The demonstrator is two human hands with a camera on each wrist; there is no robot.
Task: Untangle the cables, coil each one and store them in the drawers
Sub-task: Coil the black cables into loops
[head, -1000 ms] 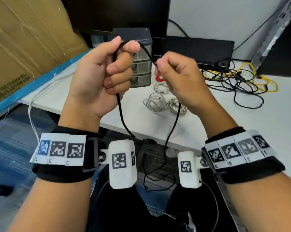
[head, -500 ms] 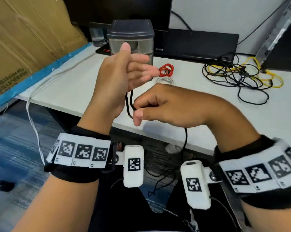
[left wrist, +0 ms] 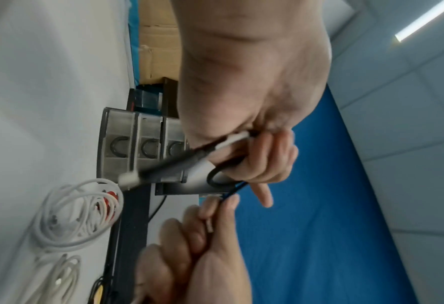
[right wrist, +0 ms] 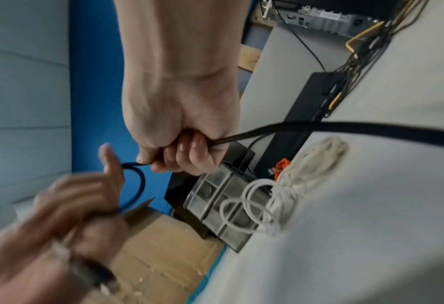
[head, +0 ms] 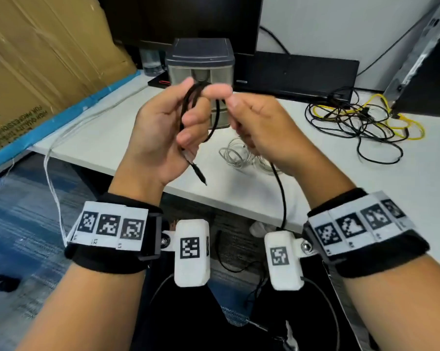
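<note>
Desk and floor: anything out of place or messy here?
Yes. A tangle of black and yellow cables sprawls uncoiled on the desk, and a thin white cable droops over its left edge toward the floor.

Right hand grips black cable above white coils

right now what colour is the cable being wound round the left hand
Black cable, clearest in the head view.

— What stands around the white worktop?
— Brown cardboard leans at the left, a pale wall rises at the far side, blue carpet covers the floor.
</note>
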